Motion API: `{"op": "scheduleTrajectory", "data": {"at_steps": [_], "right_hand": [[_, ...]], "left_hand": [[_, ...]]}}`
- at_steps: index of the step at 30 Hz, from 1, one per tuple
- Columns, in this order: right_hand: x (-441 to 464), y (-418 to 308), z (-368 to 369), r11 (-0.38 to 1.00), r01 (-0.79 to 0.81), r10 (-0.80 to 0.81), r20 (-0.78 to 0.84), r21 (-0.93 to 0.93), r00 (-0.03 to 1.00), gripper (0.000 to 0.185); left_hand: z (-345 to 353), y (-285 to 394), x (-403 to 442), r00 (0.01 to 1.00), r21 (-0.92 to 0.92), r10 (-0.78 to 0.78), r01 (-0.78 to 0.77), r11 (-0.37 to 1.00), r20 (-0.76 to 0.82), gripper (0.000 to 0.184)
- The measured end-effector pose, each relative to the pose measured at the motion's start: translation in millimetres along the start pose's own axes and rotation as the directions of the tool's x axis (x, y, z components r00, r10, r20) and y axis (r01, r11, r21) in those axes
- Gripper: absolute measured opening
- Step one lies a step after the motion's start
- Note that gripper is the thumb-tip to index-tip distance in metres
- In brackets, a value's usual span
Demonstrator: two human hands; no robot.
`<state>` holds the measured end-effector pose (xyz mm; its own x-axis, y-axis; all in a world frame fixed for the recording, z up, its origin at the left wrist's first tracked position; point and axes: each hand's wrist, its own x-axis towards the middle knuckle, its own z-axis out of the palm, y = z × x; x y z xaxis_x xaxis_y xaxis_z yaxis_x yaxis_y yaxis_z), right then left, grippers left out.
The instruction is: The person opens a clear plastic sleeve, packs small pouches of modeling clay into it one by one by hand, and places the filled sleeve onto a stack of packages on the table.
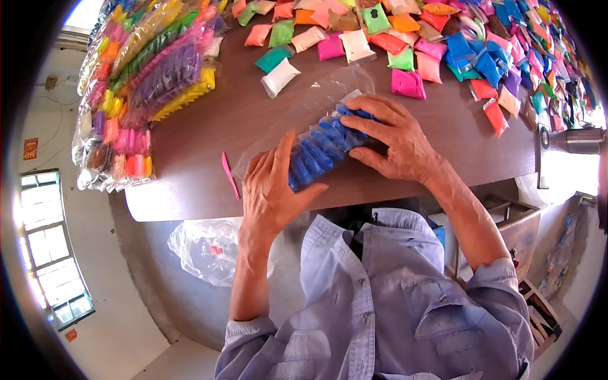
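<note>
A row of small blue packets (322,147) stands pressed side by side on the table, between my two hands. My left hand (269,183) braces the left end, its thumb near the front and its fingers behind. Curled over the right end, my right hand (399,136) has its fingers on top and its thumb at the front. A clear plastic bag (354,77) spreads behind and around the row; whether the packets are inside it I cannot tell. To the left of my left hand lies a pink plastic knife (230,176).
Bagged rows of colourful packets (168,88) are stacked at the table's left. Loose packets in many colours (408,84) cover the back and right of the brown table (202,139). A crumpled clear bag (209,250) is below the front edge. A metal fixture (573,140) stands at the right edge.
</note>
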<state>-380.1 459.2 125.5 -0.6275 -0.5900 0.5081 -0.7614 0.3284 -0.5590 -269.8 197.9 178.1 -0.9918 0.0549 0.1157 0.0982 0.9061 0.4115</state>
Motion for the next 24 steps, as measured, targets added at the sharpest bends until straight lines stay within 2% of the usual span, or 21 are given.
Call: {"op": "scheduleTrajectory", "data": {"at_steps": [1, 5, 8, 10, 16, 20, 22, 24], "right_hand": [[0, 1, 0, 1.000, 0.010, -0.010, 0.004, -0.007, 1.000, 0.053], [1, 1, -1, 1.000, 0.024, -0.023, 0.010, -0.003, 1.000, 0.053], [0, 0, 0, 1.000, 0.008, -0.007, 0.012, -0.013, 1.000, 0.053], [1, 0, 0, 1.000, 0.006, -0.005, 0.015, -0.016, 1.000, 0.053], [0, 1, 1, 1.000, 0.011, -0.011, 0.013, -0.022, 1.000, 0.052], [-2, 2, 2, 0.999, 0.026, -0.025, 0.023, -0.037, 0.999, 0.054], [-1, 0, 1, 1.000, -0.003, 0.004, 0.011, -0.015, 1.000, 0.057], [-2, -2, 0, 0.999, -0.035, 0.035, 0.004, 0.006, 0.999, 0.059]], "left_hand": [[1, -5, -2, 0.999, -0.003, 0.020, -0.020, 1.000, 0.048, 0.095], [0, -4, 1, 0.998, 0.018, 0.032, -0.033, 0.999, 0.062, 0.097], [-4, 8, 8, 0.999, 0.024, 0.050, -0.050, 0.998, 0.000, 0.097], [-1, 16, 15, 0.987, -0.018, 0.102, -0.105, 0.994, -0.127, 0.093], [21, 16, 26, 0.997, -0.034, 0.076, -0.077, 0.996, -0.028, 0.092], [18, 14, 25, 0.994, -0.027, 0.107, -0.108, 0.994, -0.033, 0.092], [13, 19, 25, 1.000, -0.113, 0.017, -0.019, 0.993, -0.019, 0.090], [13, 24, 29, 0.998, -0.130, 0.028, -0.034, 0.991, -0.048, 0.088]]}}
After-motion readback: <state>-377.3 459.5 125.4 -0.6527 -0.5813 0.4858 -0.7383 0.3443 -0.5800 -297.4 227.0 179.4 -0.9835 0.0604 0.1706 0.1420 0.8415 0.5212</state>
